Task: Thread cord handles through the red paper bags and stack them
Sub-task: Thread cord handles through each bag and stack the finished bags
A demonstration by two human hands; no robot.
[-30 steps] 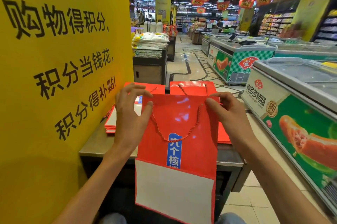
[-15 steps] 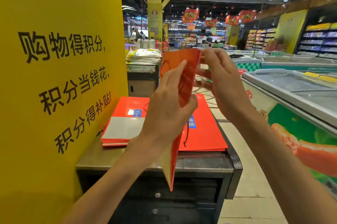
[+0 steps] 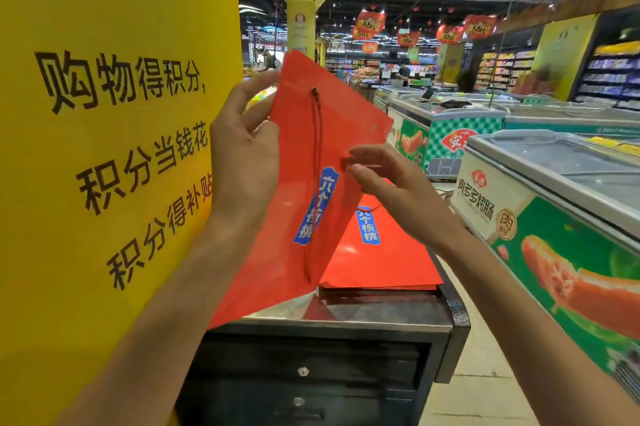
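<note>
A flat red paper bag [image 3: 332, 134] with a blue label is held up in front of me, tilted, its top toward the upper left. My left hand [image 3: 244, 155] grips its left edge, thumb in front. A dark red cord [image 3: 316, 134] hangs down the bag's face from a knot at one hole; a second hole [image 3: 374, 127] near the right corner shows no cord. My right hand [image 3: 388, 179] pinches something small and red at the bag's right edge, apparently the cord's end. Below lies a stack of red bags [image 3: 381, 259] on the counter.
A steel-topped black counter [image 3: 381, 316] with drawers stands below. A yellow sign pillar [image 3: 104, 148] fills the left. Chest freezers [image 3: 554, 183] line the right side, with a tiled aisle between them and the counter.
The bag has turned from edge-on to facing me and tilted. My right hand dropped from the bag's top to its right edge. The cord now hangs loose down the face.
</note>
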